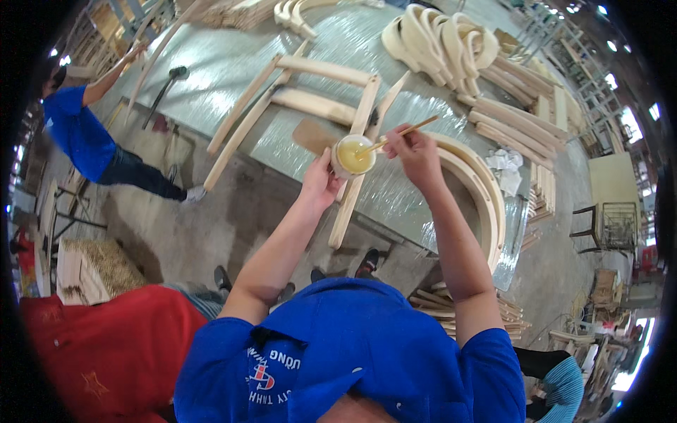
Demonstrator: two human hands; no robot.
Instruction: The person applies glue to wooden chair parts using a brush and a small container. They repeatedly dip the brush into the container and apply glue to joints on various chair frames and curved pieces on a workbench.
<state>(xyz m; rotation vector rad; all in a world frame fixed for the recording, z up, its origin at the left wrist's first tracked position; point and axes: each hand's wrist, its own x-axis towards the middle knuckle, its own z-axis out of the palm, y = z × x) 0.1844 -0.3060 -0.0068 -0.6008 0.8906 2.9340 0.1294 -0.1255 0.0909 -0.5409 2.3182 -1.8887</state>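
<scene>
Left hand [321,185] wraps tight round a small cup of yellow glue [352,156], holding it above the workbench [211,63]. Right hand [416,151] pinches a thin wooden stick [398,134], its tip dipped in the cup.

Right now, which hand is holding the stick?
The right hand holds the thin wooden stick, its tip dipped in yellow glue. The left hand grips the cup.

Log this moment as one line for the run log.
left hand: holds cup of yellow glue | right hand: holds thin stick, tip in cup | below: wooden frame on workbench
</scene>
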